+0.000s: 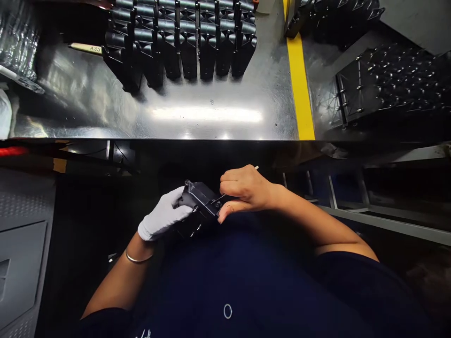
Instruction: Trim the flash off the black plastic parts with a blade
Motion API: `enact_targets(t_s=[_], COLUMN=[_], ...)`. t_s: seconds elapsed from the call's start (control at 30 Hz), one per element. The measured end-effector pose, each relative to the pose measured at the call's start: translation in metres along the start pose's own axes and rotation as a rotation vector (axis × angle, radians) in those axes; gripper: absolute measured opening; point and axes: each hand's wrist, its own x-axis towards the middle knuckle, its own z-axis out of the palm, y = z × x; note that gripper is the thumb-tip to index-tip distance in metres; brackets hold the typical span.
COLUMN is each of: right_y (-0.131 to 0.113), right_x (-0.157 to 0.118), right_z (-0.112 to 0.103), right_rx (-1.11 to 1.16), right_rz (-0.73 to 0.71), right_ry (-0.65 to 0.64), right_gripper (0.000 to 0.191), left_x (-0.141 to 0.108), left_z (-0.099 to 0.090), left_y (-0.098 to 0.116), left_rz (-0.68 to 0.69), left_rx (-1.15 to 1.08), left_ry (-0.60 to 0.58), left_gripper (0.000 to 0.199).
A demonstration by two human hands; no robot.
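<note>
A black moulded plastic part (201, 193) is held in front of my body, below the table edge. My left hand (164, 213), in a white glove, grips its left side between thumb and fingers. Bare and closed, my right hand (246, 188) is wrapped round a slim tool (257, 167); its pale end pokes out behind the fist. The tool's thin dark tip reaches to the right end of the part, where the right thumb also rests against it. Most of the tool is hidden in the fist.
Rows of similar black parts (190, 42) stand on the metal table (211, 126). A pale stick marked A35 (86, 48) lies left of them. Yellow tape (300, 89) crosses the table, with more black parts (405, 80) to its right. Clear plastic bags (17, 47) lie far left.
</note>
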Motion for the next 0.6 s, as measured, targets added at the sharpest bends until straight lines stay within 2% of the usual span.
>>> enact_targets(t_s=[0.17, 0.4, 0.6], right_y=[-0.0007, -0.0005, -0.0006], right_x=[-0.0022, -0.0012, 0.0000], right_z=[0.0011, 0.0027, 0.0051], right_rx=[-0.128, -0.126, -0.165], right_rz=[-0.021, -0.022, 0.000], right_ry=[0.106, 0.112, 0.201], right_gripper=[0.060, 0.059, 0.059], left_x=[0.0023, 0.0027, 0.0041], left_z=[0.0032, 0.0049, 0.0105], left_y=[-0.0003, 0.0020, 0.0039], left_rz=[0.021, 0.061, 0.082], left_rx=[-0.067, -0.043, -0.047], left_ry=[-0.014, 0.013, 0.054], left_gripper=[0.062, 0.062, 0.066])
